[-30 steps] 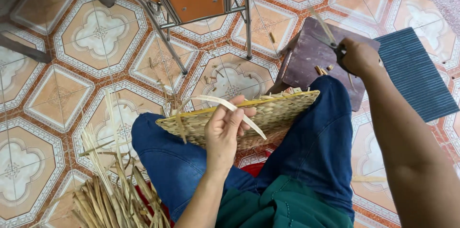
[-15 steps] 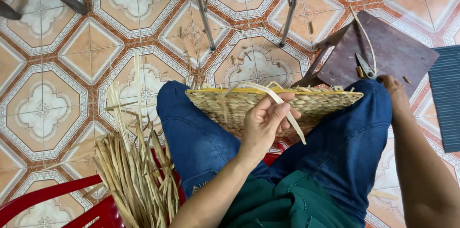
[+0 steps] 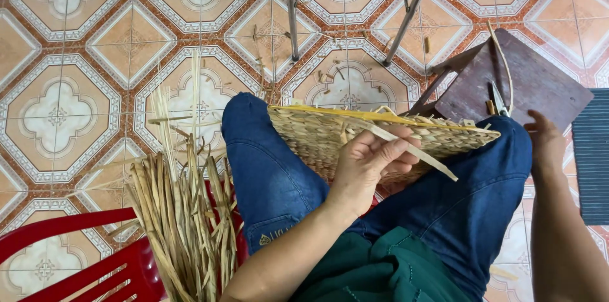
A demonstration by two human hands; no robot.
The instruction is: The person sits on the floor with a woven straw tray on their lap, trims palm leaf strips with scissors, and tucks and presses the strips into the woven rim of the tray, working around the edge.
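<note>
A flat woven straw basket piece (image 3: pixel 317 134) lies across my lap, on blue jeans. My left hand (image 3: pixel 371 165) rests on its near edge and pinches a pale flat straw strip (image 3: pixel 412 146) that sticks out to the right. My right hand (image 3: pixel 545 140) hovers beside my right knee with fingers loosely spread and nothing in them. It is close to a dark wooden stool (image 3: pixel 539 83) that carries a pair of scissors (image 3: pixel 498 99) and a long thin straw.
A bundle of dried straw strips (image 3: pixel 181 213) lies on a red plastic chair (image 3: pixel 76 257) at my left. Metal chair legs (image 3: pixel 292 16) stand ahead on the patterned tile floor. A dark ribbed mat (image 3: pixel 593 162) is at the right edge.
The view has tilted down and to the left. My right hand has pulled back from the stool toward my knee. The left hand keeps its hold on the strip.
</note>
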